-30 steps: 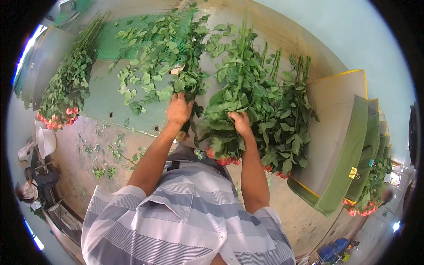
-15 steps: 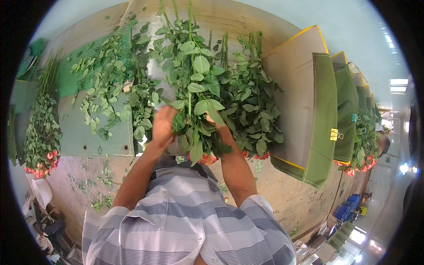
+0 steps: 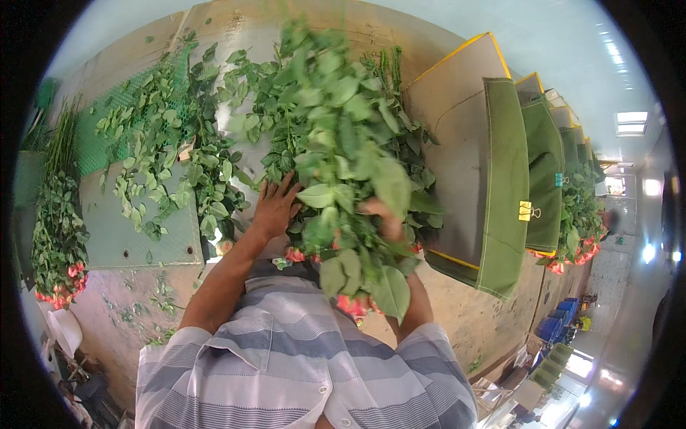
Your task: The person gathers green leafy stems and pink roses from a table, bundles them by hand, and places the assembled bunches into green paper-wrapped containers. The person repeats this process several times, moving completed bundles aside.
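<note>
My right hand (image 3: 386, 219) grips leafy stems of roses (image 3: 330, 146), lifted in front of me and partly smeared by motion. Their pink-red heads hang low near my shirt, and the leaves cover much of the hand. With fingers spread, my left hand (image 3: 274, 209) rests palm down at the edge of other leafy rose stems (image 3: 280, 136) lying on the table. A few pink heads (image 3: 294, 254) poke out beside it, at the table's near edge. To the right, behind the held stems, more rose stems (image 3: 389, 68) lie on the table.
Loose leafy stems (image 3: 146, 171) lie over green mesh and a grey-green mat (image 3: 136, 222) on the left. A rose bunch (image 3: 57, 214) hangs at far left. On the right stand green cloth flaps (image 3: 504, 193) with yellow-edged boards and a binder clip (image 3: 527, 211). Fallen leaves dot the floor.
The roses in my right hand have risen toward me and swung right, their heads now lower over my shirt. My left hand has come off them and opened beside the stems on the table.
</note>
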The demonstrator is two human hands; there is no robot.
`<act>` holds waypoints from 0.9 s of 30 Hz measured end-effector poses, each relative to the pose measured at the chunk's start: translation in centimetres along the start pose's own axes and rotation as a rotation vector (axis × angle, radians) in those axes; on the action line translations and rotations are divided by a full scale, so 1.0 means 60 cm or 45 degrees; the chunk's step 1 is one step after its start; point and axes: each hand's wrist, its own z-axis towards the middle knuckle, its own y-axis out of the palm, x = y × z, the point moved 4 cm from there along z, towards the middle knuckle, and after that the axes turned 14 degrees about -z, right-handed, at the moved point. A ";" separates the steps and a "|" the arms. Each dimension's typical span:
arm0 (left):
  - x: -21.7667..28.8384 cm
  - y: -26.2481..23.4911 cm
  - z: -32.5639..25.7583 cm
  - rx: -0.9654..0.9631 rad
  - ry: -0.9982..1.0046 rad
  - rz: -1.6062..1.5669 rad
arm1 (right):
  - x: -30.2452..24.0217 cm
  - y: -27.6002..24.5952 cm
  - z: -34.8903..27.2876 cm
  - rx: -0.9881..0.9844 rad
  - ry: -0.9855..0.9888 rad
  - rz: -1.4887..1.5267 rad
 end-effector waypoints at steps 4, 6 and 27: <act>0.002 -0.006 -0.003 0.064 0.047 -0.022 | -0.095 -0.091 -0.061 0.301 -0.075 -0.768; 0.001 -0.006 -0.003 0.031 -0.008 -0.054 | -0.124 -0.128 -0.056 0.428 -0.119 -1.229; -0.103 -0.184 -0.138 0.811 -0.661 -0.139 | -0.095 -0.008 -0.017 0.966 -0.177 -1.478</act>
